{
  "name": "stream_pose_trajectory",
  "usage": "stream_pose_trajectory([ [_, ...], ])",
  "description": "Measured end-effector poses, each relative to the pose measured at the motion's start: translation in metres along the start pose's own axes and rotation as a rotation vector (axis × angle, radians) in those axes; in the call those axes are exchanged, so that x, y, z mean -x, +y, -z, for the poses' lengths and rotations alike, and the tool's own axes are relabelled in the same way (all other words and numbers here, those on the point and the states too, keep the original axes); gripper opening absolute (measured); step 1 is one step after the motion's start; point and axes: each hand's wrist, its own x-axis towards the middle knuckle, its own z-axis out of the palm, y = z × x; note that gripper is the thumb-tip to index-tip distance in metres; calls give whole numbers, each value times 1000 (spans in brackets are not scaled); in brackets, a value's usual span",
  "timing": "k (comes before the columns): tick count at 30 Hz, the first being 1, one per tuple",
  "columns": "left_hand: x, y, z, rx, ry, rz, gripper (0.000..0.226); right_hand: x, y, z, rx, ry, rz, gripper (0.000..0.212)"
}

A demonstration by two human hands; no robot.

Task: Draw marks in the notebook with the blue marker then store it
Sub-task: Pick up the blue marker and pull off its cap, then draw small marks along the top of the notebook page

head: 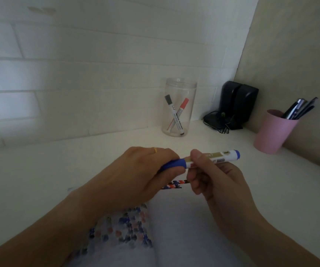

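Bench: white flat bench [39, 170] set against a white brick-pattern wall [78, 64], carrying everything below.
Notebook: open white paper notebook [184, 228] lying on the bench nearest the camera, well in front of the jar; its left page is covered with blue, red and black marks [124, 228], and a short row of such marks [174, 185] runs along the top of the right page.
Jar: clear round plastic jar [178, 106] standing upright at the wall, behind the notebook; a black-capped marker [173, 112] and a red-capped marker [180, 110] lean crossed inside it.
Cup: pink round cup [273, 132] to the right of the jar, holding several dark pens [300, 108].
Speakers: two black speakers [238, 103] in the corner, between the jar and the cup, with a tangle of black cable in front of them.
Left hand: left hand [136, 178] above the notebook, in front of the jar, its grip closed round the blue cap end of the marker; a yellow ring [156, 150] sits on one finger.
Right hand: right hand [213, 180] just right of the left hand, thumb and fingers pinched on the marker's barrel.
Marker: white-barrelled blue marker [221, 157] held roughly level in the air between both hands, in front of the jar and apart from it, blue tail end pointing right.
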Motion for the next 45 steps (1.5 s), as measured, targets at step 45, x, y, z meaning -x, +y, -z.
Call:
stream_pose_trajectory([
  [45,21,-52,-13,440,-335,217,15,-23,18,41,705,86,11,6],
])
